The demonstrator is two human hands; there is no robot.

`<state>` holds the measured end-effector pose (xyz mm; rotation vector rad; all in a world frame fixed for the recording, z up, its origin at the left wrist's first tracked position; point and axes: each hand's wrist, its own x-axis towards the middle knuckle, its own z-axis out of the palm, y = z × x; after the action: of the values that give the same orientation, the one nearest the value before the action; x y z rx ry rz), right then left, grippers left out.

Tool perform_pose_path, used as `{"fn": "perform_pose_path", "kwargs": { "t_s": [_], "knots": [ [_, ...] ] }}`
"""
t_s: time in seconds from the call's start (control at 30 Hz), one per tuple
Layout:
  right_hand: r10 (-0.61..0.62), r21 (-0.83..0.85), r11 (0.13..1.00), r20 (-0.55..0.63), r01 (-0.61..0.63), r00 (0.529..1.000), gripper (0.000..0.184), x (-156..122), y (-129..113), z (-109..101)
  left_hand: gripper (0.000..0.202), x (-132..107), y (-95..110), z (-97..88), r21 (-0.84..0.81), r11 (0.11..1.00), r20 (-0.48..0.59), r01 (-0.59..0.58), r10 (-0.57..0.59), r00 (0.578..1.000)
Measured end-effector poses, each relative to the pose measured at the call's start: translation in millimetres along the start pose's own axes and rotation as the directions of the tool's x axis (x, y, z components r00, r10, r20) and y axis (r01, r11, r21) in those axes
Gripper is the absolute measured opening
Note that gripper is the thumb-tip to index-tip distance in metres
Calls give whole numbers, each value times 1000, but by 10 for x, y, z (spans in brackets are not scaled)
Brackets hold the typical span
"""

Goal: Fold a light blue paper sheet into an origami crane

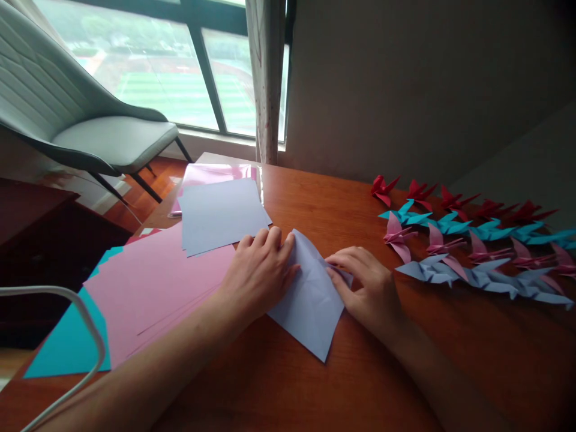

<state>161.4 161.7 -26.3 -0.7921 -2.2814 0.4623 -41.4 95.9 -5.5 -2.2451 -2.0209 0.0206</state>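
Note:
A pale blue-lavender sheet of origami paper (310, 300) with crease lines lies on the table in front of me, partly folded, one corner toward me. My left hand (261, 267) rests on its left edge, with curled fingers and the thumb holding the sheet against the table. At the right side, my right hand (366, 285) pinches a raised, folded flap between thumb and fingers. The fingers hide part of that fold.
Pale sheets (222, 216) and pink sheets (157, 288) lie left, over turquoise paper (76, 342), near a shiny pink packet (216, 173). Red (382, 191), turquoise (407, 213), pink (398, 237) and pale blue cranes (432, 271) form rows at right. A white cable (90, 324) curves nearby.

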Motion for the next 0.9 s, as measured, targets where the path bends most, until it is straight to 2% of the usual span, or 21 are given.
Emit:
{"fn": "perform_pose_path", "kwargs": {
  "t_s": [0.13,0.27,0.4,0.63,0.9],
  "knots": [
    [-134,0,991,68,134,989,21,-29,17,32,50,8,-20,-8,5,1000,6,0,0,1000],
    [-221,-109,963,192,245,956,34,-47,41,30,53,16,-36,-2,21,1000,5,-3,2,1000],
    [-250,-219,925,271,312,930,36,-48,29,-2,56,18,-38,-1,35,999,10,-16,16,1000],
    [-310,-316,854,329,413,892,38,-28,-12,-35,56,22,-40,4,36,999,5,-18,18,1000],
    [-284,-345,834,399,430,872,38,-17,-64,-52,54,15,-29,-14,14,1000,6,-8,8,1000]
  ]
}}
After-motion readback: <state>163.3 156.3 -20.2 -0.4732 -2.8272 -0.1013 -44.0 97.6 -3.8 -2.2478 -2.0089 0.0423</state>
